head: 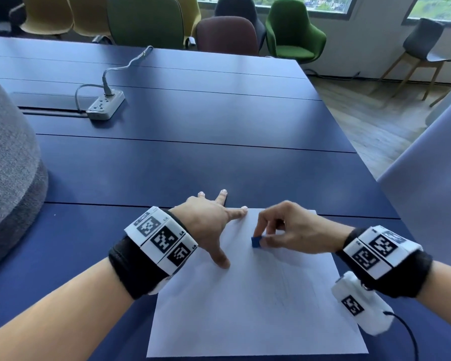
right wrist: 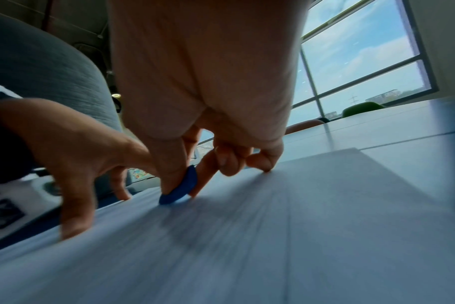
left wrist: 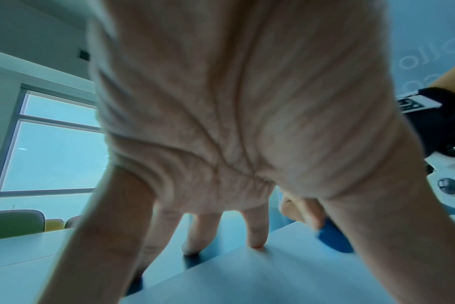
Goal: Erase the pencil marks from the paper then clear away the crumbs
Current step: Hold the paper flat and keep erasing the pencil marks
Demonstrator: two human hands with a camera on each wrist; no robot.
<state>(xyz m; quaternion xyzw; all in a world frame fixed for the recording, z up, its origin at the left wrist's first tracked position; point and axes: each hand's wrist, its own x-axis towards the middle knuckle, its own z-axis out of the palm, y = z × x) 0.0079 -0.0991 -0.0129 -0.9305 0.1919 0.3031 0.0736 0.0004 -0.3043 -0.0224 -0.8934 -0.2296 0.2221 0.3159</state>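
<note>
Paper (head: 258,303) is laid flat on the dark blue table (head: 193,162), near the front edge, with faint pencil marks (head: 284,287) just about visible on its right half in the head view. They're too pale for any shapes to be made out.

Left hand (head: 208,222) is spread out with straight fingers, nothing gripped. The sheet's upper left part is pinned by the thumb (head: 223,261) and the index finger (head: 238,212), while the other fingertips are planted on the bare table just past the paper's far edge. Same thing is shown from the left wrist view: fingers (left wrist: 256,232) stretched down onto the surface.

Right hand (head: 289,227) is curled over the upper middle of the sheet, and a small blue eraser (head: 256,241) is pinched between the thumb and the index finger. The eraser is held just below the fingertips, its bottom edge pressed on the paper, quite close to the left thumb but not touching it. In the right wrist view the eraser (right wrist: 181,190) is seen tilted, squeezed from both sides, with the remaining fingers tucked in and the little finger's tip resting on the sheet. That view is smeared with blur, so crumbs can't be made out.

Further back on the table a white power strip (head: 106,104) is lying with a grey cable (head: 120,69) plugged in, and some coloured chairs (head: 292,32) are lined up beyond the far edge.
</note>
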